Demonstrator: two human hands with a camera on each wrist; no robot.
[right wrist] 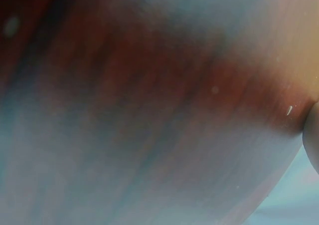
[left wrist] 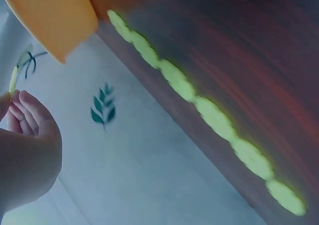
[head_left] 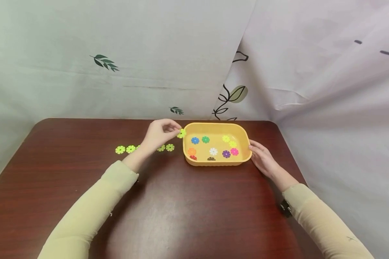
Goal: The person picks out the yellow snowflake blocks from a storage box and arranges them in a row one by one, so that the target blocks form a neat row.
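Pinches a yellow-green disc (head_left: 183, 133) in the left hand (head_left: 157, 135) beside the yellow basin (head_left: 215, 163); touches its right end with the right hand (head_left: 264, 159). Shows six similar discs (left wrist: 177, 80) rowed on the bench (head_left: 181, 212).

6-disc row (left wrist: 213, 117) left of tub (head_left: 218, 163)

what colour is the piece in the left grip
Bright yellow-green; the flower-shaped piece in the left grip shows best in the head view.

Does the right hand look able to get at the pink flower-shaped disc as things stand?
Likely yes: the right hand touches the open-topped yellow rectangular tub; only the right wall stands before the pink disc.
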